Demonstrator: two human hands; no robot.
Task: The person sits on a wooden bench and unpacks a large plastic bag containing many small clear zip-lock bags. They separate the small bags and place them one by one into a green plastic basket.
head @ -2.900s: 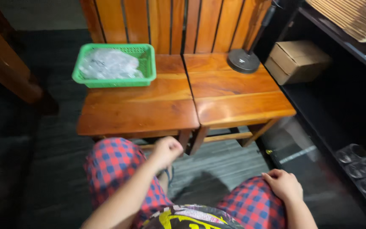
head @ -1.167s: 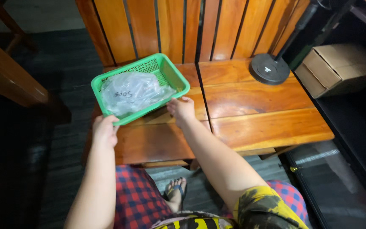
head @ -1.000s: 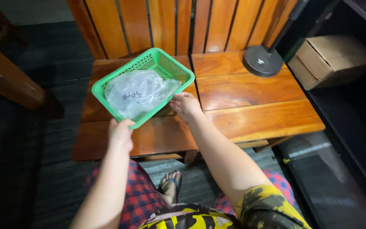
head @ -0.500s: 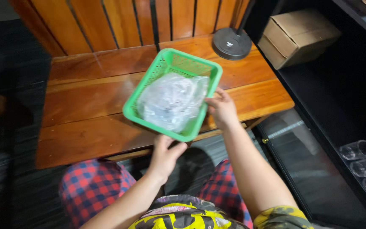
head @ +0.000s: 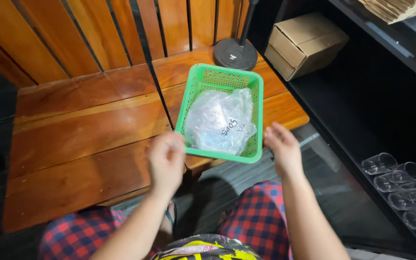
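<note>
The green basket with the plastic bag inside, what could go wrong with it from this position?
The green basket sits at the front of the right wooden table, and its near rim seems to overhang the edge, so it might tip toward the lap. The left hand touches the near corner; the right hand is apart, so one-sided support could let it slide. The plastic bag could spill out.

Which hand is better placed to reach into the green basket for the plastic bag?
Probably left: left hand touches the green basket rim beside the plastic bag; right hand hovers apart.

Two wooden tables (head: 87, 130): green basket (head: 203, 86), black round base (head: 235, 53).
</note>
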